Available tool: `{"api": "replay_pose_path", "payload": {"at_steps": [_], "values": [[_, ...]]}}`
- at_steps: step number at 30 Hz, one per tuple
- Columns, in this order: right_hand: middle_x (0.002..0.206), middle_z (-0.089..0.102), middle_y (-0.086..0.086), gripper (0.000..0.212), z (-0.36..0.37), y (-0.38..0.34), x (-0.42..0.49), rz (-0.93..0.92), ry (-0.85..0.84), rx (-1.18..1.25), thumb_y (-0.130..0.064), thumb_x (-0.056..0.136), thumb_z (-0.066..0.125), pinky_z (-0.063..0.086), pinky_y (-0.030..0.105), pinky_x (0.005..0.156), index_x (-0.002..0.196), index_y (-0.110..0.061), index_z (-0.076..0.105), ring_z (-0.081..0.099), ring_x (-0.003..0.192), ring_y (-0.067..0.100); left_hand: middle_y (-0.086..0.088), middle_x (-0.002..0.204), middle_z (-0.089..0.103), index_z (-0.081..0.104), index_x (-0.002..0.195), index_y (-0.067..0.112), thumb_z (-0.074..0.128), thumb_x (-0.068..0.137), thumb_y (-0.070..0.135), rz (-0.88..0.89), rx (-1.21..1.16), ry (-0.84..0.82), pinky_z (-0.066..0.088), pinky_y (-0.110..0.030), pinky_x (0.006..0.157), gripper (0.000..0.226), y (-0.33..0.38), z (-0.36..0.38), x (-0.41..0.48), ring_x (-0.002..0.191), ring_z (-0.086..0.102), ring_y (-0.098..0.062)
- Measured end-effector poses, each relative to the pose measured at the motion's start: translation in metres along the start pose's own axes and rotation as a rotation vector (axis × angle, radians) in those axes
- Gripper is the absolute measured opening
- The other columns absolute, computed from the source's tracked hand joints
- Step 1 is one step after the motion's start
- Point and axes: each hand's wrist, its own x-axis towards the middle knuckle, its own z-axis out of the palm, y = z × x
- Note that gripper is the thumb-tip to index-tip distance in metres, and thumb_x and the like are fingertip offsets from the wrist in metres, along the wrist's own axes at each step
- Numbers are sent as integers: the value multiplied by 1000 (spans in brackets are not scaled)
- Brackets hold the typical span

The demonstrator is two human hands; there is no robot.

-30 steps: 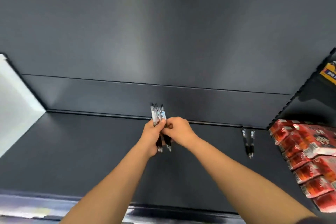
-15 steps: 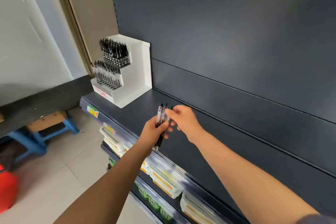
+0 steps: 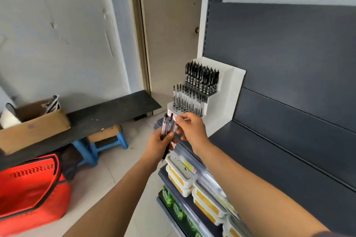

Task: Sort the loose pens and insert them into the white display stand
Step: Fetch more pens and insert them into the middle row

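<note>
My left hand [image 3: 158, 142] grips a small bunch of clear pens with black tips [image 3: 167, 124], held upright in front of me. My right hand [image 3: 191, 127] pinches the top of one pen in that bunch with thumb and forefinger. Just behind the hands stands the white stepped display stand [image 3: 227, 100] at the left end of the dark shelf [image 3: 269, 159]. Its upper tier is packed with black pens [image 3: 201, 77]. The lower tier holds clear pens [image 3: 187, 98], with several bare holes along its front row.
Below the shelf, lower racks hold white and yellow boxes [image 3: 181, 175] and green packets [image 3: 173, 206]. A red basket [image 3: 32, 188] sits on the floor at left, near a blue stool [image 3: 104, 144], a black plank [image 3: 92, 119] and a cardboard box [image 3: 32, 125].
The view has swung left from the bare shelf to the display stand. Both hands stayed together on the bunch of pens and now sit right before the stand.
</note>
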Motion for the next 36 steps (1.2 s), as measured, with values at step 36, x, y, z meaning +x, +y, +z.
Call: {"api": "replay_pose_path", "payload": {"at_steps": [36], "values": [[101,60,-11,21,26,26,245,-346,293,-1139,-40,92,56,37,26,65,94,-26,71,46,96,16,-4,66,54,49,95,16,46,96,13,151,-80,-291,46,-22,46,4,-23,-30,312,49,52,-10]]}}
